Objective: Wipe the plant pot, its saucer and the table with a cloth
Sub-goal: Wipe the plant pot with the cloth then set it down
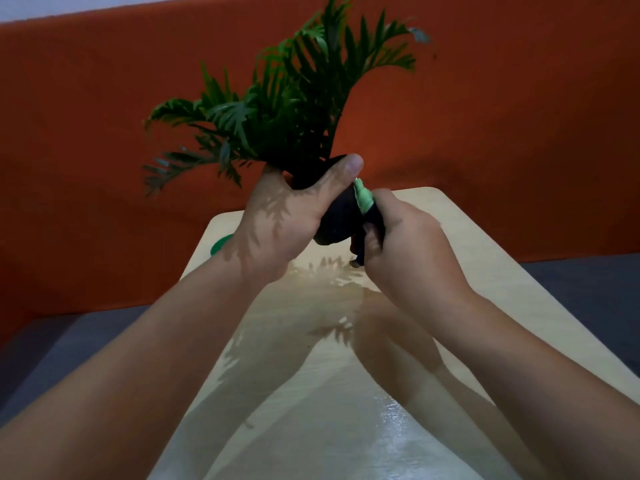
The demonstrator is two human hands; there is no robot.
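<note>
My left hand (280, 216) grips a dark round plant pot (337, 221) by its rim and holds it tilted in the air above the light wooden table (329, 393). Green fern-like leaves (287, 98) rise from the pot. My right hand (412, 244) holds a bunched cloth (367, 206), green and dark, pressed against the pot's right side. A green saucer (220, 244) peeks out on the table behind my left wrist, mostly hidden.
An orange sofa back (502, 133) fills the view behind the table, with its grey seat (588, 289) on both sides of the table. The table's near surface shines with a wet-looking gloss.
</note>
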